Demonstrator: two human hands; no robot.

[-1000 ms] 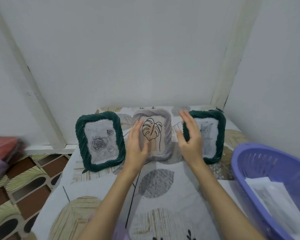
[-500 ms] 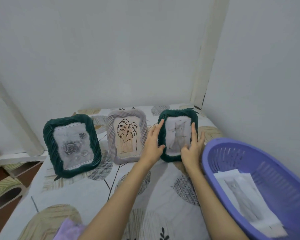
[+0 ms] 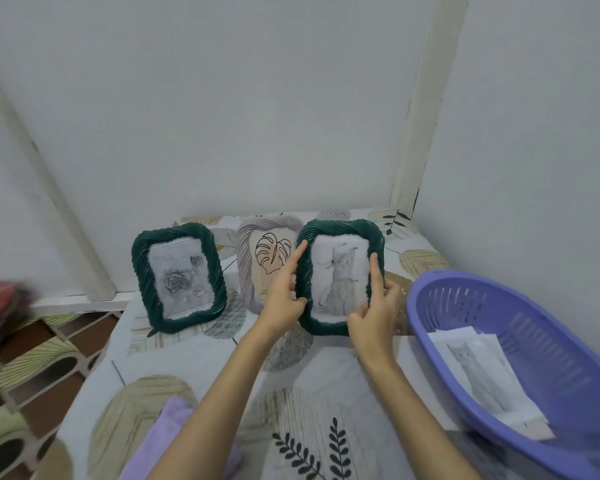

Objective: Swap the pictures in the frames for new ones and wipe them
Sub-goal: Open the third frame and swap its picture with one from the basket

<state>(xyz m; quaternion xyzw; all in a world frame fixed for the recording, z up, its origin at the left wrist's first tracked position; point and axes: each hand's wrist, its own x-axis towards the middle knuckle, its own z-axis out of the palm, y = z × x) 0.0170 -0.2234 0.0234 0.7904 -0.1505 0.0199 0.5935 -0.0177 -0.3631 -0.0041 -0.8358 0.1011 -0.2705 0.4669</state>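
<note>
Gripping the right-hand green frame point(image 3: 340, 277) by its two long sides, the person has both hands on it: the left hand point(image 3: 284, 296) has the thumb hooked over the front of the left rail and the index finger laid straight up along that rail, while the right hand point(image 3: 373, 306) pinches the right rail, index finger extended up along it and the other fingers curled behind. This frame, holding a cat drawing, stands near the far right corner of the table point(image 3: 174, 344), just in front of the grey frame point(image 3: 257, 268) with a leaf line-drawing, which it partly overlaps; whether its foot rests on the cloth or is lifted cannot be told. A second green frame point(image 3: 179, 277) with a rose picture stands to the left, apart from the others. Judgement: the twisted, ribbed moulding looks rigid and gives good purchase, the frame is probably light, and the glazing is likely the fragile part, so the side rails are the sensible hold, keeping fingers off the pane. New prints point(image 3: 482, 372) lie in the purple basket point(image 3: 430, 296) at the right edge; a lilac cloth point(image 3: 174, 431) lies at the near edge. Faint small lettering sits under the leaf drawing and at the top of the rose picture, too blurred to read; no brand is visible.
</note>
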